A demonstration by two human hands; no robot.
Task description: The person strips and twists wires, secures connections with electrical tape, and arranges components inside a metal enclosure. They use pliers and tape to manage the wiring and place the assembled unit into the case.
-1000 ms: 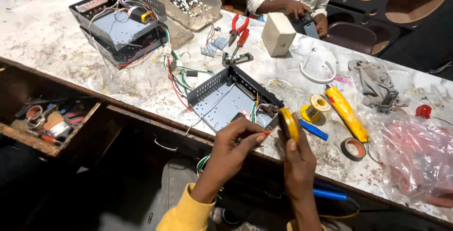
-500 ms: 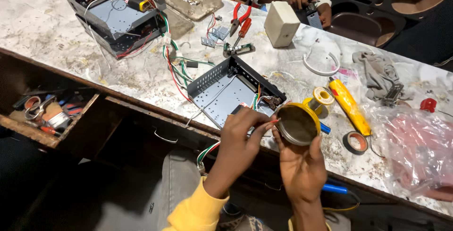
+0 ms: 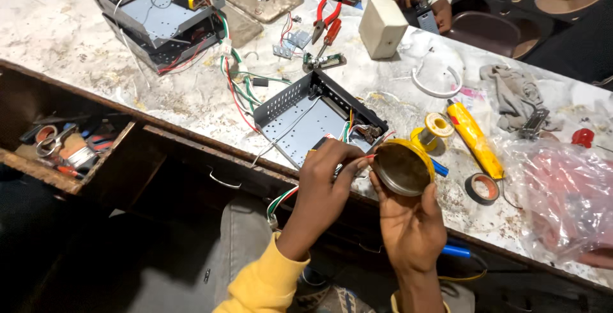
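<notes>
A round yellow tin (image 3: 403, 167) with a grey metal face sits in the right hand (image 3: 412, 223), fingers curled around its rim, at the near edge of the tabletop (image 3: 76, 38). The left hand (image 3: 325, 175) pinches a thin wire end (image 3: 365, 157) against the tin. Just behind lies an open perforated metal chassis (image 3: 313, 118) with coloured wires, beside a solder spool (image 3: 433, 129) and a yellow tube (image 3: 474, 138).

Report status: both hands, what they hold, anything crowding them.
Right hand grips round yellow tin. Left hand pinches thin wire at tin's edge. Open metal chassis close behind; solder spool beside.
</notes>
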